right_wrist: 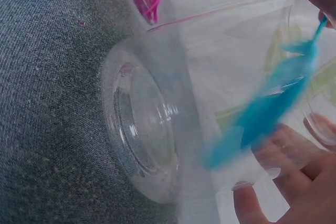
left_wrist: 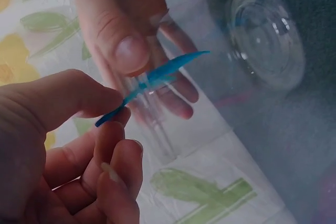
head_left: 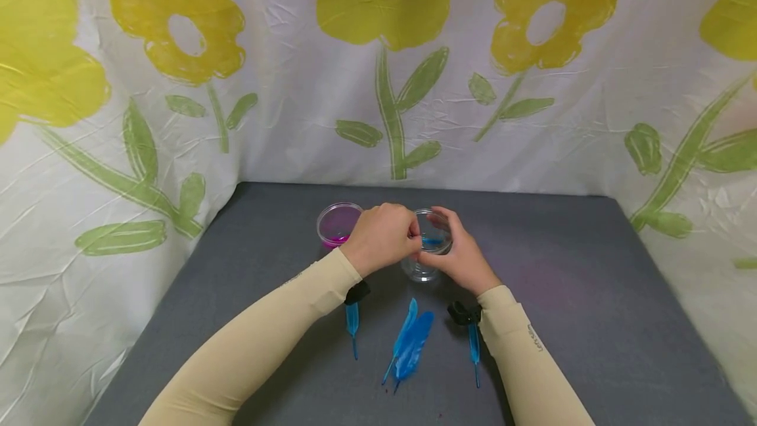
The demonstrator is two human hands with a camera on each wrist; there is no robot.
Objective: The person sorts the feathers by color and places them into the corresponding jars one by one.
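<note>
Near the table's (head_left: 562, 261) far edge, 1 blue feather (left_wrist: 165, 72) is pinched by the left hand (head_left: 381, 236) at the mouth of a clear cup (head_left: 421, 273) gripped by the right hand (head_left: 467, 260). The cup is best held steady, the feather guided clear of its wall.

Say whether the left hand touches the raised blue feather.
Touching: the left wrist view shows the left hand pinching the blue feather in its fingers.

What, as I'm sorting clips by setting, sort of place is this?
Possibly an improvised indoor craft or filming station: flower-printed sheeting hangs around a dark grey work surface, with blue feathers lying on top.
</note>
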